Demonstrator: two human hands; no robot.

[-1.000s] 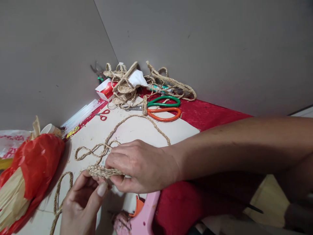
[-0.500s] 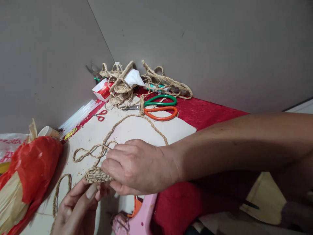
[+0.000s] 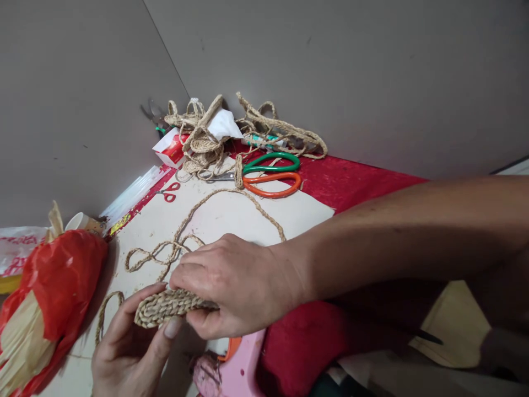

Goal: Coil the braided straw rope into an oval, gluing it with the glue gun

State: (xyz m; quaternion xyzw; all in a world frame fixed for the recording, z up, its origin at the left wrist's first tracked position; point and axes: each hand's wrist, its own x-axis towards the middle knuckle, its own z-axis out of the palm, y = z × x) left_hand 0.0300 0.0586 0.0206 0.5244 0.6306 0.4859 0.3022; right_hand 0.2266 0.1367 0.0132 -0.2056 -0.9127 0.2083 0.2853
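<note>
A coiled oval piece of braided straw cord [image 3: 165, 306] is held between my two hands. My left hand [image 3: 128, 342] grips its left end, thumb below and fingers behind. My right hand [image 3: 231, 284] closes over its right end and hides that part. From behind the piece a thin braided cord [image 3: 192, 212] runs in loops over the white board [image 3: 231, 223] and back toward my right wrist. Another loop of braid [image 3: 108, 300] lies left of my left hand. Beneath my right hand is a pink glue gun [image 3: 243, 364] with an orange trigger, partly covered.
Large scissors [image 3: 273, 184] with green and orange handles lie beyond my hands, small red scissors [image 3: 170, 193] to their left. Bundled braid [image 3: 206, 132], pliers [image 3: 156, 114] and a red-white box [image 3: 170, 148] sit by the grey wall. Left are a red plastic bag [image 3: 70, 275] and a paper cup [image 3: 82, 221].
My left hand has opened wider around the coiled piece and shifted its hold. The piece has come lower and turned, showing more of its braided face. My right hand stays nearly in place.
</note>
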